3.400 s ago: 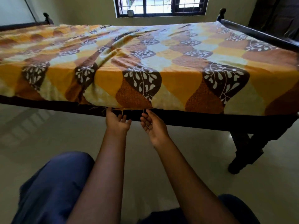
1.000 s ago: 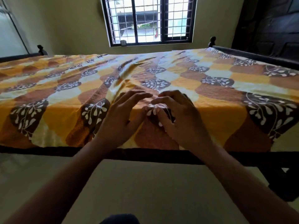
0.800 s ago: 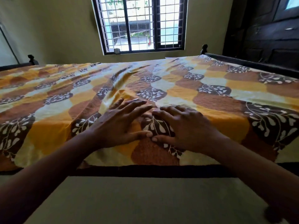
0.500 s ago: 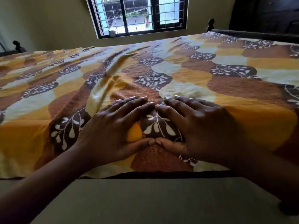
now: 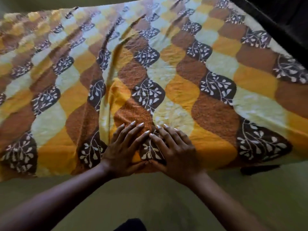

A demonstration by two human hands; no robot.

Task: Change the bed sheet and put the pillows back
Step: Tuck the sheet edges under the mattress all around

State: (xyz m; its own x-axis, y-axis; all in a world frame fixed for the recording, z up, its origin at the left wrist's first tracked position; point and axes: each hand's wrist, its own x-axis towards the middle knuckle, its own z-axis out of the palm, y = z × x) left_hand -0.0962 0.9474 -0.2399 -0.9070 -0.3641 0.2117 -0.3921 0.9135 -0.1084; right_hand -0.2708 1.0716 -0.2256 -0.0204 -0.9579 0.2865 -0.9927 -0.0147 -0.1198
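Observation:
A bed sheet [image 5: 216, 90] patterned in orange, brown, cream and dark leaf patches covers the whole bed. My left hand [image 5: 124, 150] and my right hand [image 5: 176, 150] lie flat side by side on the sheet near its front edge, fingers straight and pointing away from me, thumbs almost touching. A long wrinkle [image 5: 115, 64] runs from just beyond my left hand toward the far side of the bed. No pillow is in view.
The dark wooden bed frame [image 5: 276, 29] runs along the right side of the bed. Pale floor [image 5: 150, 197] lies between me and the bed's front edge. A dark bit of my clothing [image 5: 130, 225] shows at the bottom.
My hands came up from under the sheet's front edge and now press flat on top. The view has tilted down over the bed; the window is out of sight.

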